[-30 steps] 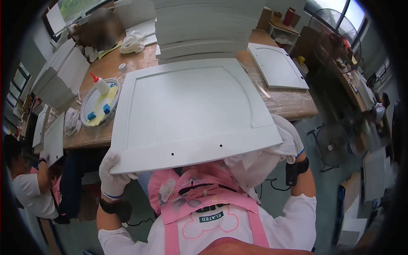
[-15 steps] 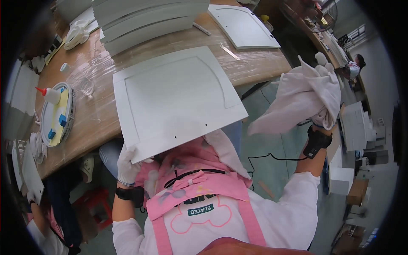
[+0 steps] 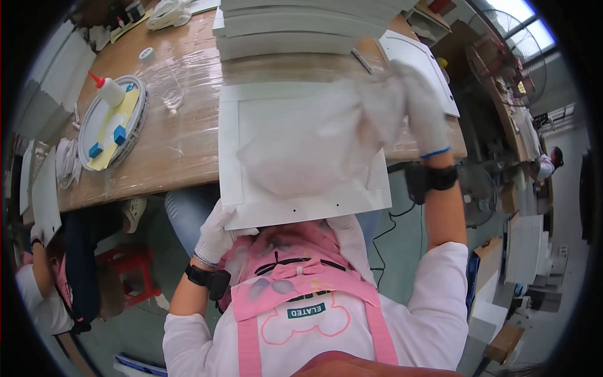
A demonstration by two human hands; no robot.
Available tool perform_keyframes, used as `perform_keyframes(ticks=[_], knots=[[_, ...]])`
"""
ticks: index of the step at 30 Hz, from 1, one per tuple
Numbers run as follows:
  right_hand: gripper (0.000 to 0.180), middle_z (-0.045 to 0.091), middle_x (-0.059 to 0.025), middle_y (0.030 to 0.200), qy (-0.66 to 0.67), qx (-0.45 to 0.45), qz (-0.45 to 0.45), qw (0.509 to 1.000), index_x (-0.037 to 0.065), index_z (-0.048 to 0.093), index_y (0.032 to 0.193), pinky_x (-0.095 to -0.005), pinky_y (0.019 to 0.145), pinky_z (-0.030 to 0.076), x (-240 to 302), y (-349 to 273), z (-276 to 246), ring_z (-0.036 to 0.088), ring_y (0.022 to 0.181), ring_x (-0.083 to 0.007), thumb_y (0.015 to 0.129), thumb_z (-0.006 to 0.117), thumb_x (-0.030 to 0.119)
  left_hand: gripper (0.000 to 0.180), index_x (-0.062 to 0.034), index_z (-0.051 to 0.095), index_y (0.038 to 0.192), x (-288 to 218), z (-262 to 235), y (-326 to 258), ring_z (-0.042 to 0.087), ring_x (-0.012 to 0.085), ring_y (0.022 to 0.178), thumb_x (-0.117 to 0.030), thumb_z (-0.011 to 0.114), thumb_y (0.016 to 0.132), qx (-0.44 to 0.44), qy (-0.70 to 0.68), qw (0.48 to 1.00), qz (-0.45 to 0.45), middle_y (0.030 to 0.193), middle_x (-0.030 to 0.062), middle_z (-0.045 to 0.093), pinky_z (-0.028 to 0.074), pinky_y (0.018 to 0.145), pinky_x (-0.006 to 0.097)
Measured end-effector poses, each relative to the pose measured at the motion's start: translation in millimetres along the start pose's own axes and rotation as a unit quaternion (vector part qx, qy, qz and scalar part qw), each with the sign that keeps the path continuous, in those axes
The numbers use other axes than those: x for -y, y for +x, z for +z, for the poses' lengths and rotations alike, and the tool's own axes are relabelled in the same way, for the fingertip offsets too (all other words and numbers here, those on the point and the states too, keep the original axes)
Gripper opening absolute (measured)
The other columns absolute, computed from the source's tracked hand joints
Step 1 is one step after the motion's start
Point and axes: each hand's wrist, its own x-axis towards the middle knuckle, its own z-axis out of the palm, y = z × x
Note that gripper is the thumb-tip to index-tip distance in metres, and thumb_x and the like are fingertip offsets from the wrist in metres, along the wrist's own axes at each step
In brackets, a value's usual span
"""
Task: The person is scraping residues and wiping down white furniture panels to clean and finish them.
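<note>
A white cabinet door panel (image 3: 301, 212) with a routed frame and two small holes lies on the table's near edge and juts over my lap. My left hand (image 3: 217, 232), in a white glove, grips the panel's near left corner, the fingers partly beneath it. Over the panel's right half, my gloved right hand (image 3: 418, 103) holds a white cloth (image 3: 308, 147). The cloth hangs spread above or on the panel and is smeared by motion, so I cannot tell whether it touches.
Behind the panel rises a stack of white panels (image 3: 289, 28). To the left, a round tray (image 3: 85, 138) carries a red-tipped glue bottle (image 3: 110, 92) and blue blocks. Another white panel (image 3: 408, 53) lies at the back right. A co-worker's arm (image 3: 43, 270) is at far left.
My right hand has swung inward from the right, bringing the cloth over the panel. The view has shifted, and my left hand keeps its hold on the panel's corner.
</note>
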Motion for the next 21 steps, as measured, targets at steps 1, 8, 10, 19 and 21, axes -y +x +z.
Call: perform_keyframes(ticks=[1,8,10,19,21], knots=[[0.048,0.065,-0.0209,0.126,-0.166,0.055,-0.048,0.984,0.007,0.06,0.138,-0.0398,0.106,0.045,-21,1,15,0.06,0.119,-0.036,0.098,0.056,0.034,0.05,-0.0041,0.034,0.148,-2,0,-2,0.066,0.0382,0.113,-0.022,0.05,0.104,0.004,-0.009,1.0,-0.013,0.136,0.0221,0.055,0.065,0.08,0.05],[0.084,0.044,-0.0262,0.145,-0.414,0.099,-0.105,0.899,0.008,0.046,0.146,-0.0582,0.108,0.035,-106,-20,161,0.037,0.135,-0.0508,0.082,0.065,0.06,0.052,-0.0066,0.034,0.149,-9,12,-4,0.063,0.0389,0.117,-0.023,0.052,0.103,-0.013,-0.008,0.999,-0.043,0.138,0.0185,0.052,0.063,0.085,0.053],[0.078,0.044,-0.0259,0.146,-0.412,0.134,-0.118,0.894,0.007,0.047,0.145,-0.0547,0.109,0.037,-80,-19,207,0.039,0.136,-0.0474,0.085,0.065,0.054,0.051,-0.0074,0.035,0.148,-7,7,-5,0.064,0.0391,0.116,-0.02,0.052,0.102,-0.022,-0.017,0.998,-0.054,0.137,0.0177,0.052,0.064,0.084,0.055],[0.045,0.071,-0.0169,0.1,0.026,0.544,0.03,0.838,0.003,0.059,0.132,-0.0329,0.092,0.049,-45,-1,214,0.065,0.102,-0.0217,0.09,0.051,0.017,0.055,-0.0034,0.035,0.147,-10,13,-1,0.062,0.0347,0.117,-0.02,0.056,0.099,-0.027,-0.013,0.998,-0.061,0.135,0.0168,0.052,0.063,0.085,0.054],[0.05,0.067,-0.0178,0.113,-0.15,0.361,0.283,0.876,0.004,0.056,0.136,-0.0352,0.092,0.049,-42,17,211,0.065,0.103,-0.0247,0.089,0.054,0.021,0.056,-0.0033,0.035,0.147,-9,11,0,0.063,0.0344,0.117,-0.02,0.057,0.099,-0.021,-0.028,0.997,-0.067,0.135,0.017,0.053,0.063,0.084,0.053]])
